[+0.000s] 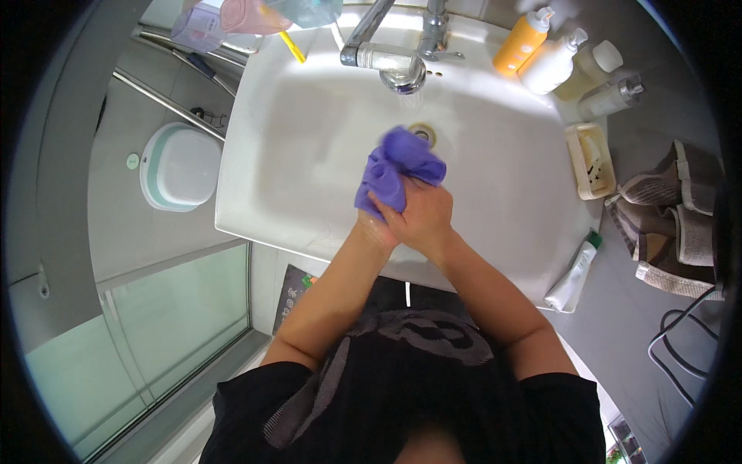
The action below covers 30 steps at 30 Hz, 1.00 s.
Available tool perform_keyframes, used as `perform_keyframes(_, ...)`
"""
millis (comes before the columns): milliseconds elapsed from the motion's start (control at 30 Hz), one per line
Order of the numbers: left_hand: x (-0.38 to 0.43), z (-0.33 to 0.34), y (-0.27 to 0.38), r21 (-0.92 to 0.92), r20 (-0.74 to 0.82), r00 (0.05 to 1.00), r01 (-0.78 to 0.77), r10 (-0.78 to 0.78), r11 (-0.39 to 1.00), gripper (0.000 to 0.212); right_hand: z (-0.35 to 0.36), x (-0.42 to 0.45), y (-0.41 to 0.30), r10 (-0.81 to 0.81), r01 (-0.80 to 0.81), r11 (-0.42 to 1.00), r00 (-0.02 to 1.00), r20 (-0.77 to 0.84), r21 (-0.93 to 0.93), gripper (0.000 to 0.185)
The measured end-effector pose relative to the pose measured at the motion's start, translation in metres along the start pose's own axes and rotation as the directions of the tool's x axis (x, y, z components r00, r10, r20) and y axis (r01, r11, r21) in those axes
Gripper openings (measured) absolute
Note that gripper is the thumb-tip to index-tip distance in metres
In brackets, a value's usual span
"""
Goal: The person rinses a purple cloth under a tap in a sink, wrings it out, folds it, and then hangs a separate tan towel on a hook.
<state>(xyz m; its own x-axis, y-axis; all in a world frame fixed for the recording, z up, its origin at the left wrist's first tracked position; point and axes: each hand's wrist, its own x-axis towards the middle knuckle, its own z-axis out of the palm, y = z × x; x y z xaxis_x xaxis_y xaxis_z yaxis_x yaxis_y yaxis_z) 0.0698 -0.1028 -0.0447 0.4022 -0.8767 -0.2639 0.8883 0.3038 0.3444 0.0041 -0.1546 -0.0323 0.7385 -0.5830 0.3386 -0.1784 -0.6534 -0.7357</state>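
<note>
A bunched purple cloth (387, 168) is gripped between my two hands above the basin of a white washbasin (313, 127). My right hand (428, 213) lies over it, thumb pressed on the folds. Beneath is my left hand (378, 229), wet at the wrist, its fingers mostly hidden by the cloth and the right hand. Water runs from the chrome swivel faucet (400, 72) just beyond the cloth. The metal drain (423, 134) shows past the cloth's far edge.
Pump and spray bottles (545, 55) stand at the far right rim. Closer in are a cream soap dish (590, 161) and a toothpaste tube (574, 275). Brown towels (672, 214) and a grey cable (666, 336) lie on the right counter. Plastic cups (255, 17) stand at far left.
</note>
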Motion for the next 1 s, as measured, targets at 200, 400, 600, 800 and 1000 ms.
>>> perform_keyframes(200, 0.011, 0.016, 0.002, -0.252, 0.007, 0.982, 0.186, -0.191, 0.950, 0.039, 0.013, 0.029, 0.045, 0.310, -0.294, 0.932, 0.950, -0.046, 0.211, 0.036)
perform_keyframes(400, 0.024, -0.005, -0.010, -0.029, -0.032, 0.999, -0.019, 0.018, 0.999, 0.035, 0.044, -0.003, 0.054, 0.123, -0.096, 0.954, 0.989, -0.078, 0.284, 0.035)
perform_keyframes(600, 0.011, 0.002, 0.004, -0.148, -0.025, 0.982, 0.180, -0.186, 0.972, 0.036, -0.008, 0.045, 0.038, 0.452, -0.502, 0.825, 0.862, 0.232, 0.260, 0.034)
perform_keyframes(800, 0.007, 0.005, 0.016, 0.633, 0.240, 0.970, -0.178, 0.028, 0.754, 0.039, -0.062, 0.034, 0.077, 0.620, -0.700, 0.156, 0.619, 0.483, 0.697, 0.043)
perform_keyframes(1000, -0.004, -0.013, 0.017, 0.148, 0.018, 0.997, 0.072, -0.076, 0.986, 0.043, -0.084, 0.002, 0.118, 0.682, -0.687, 0.715, 0.726, -0.091, -0.128, 0.044)
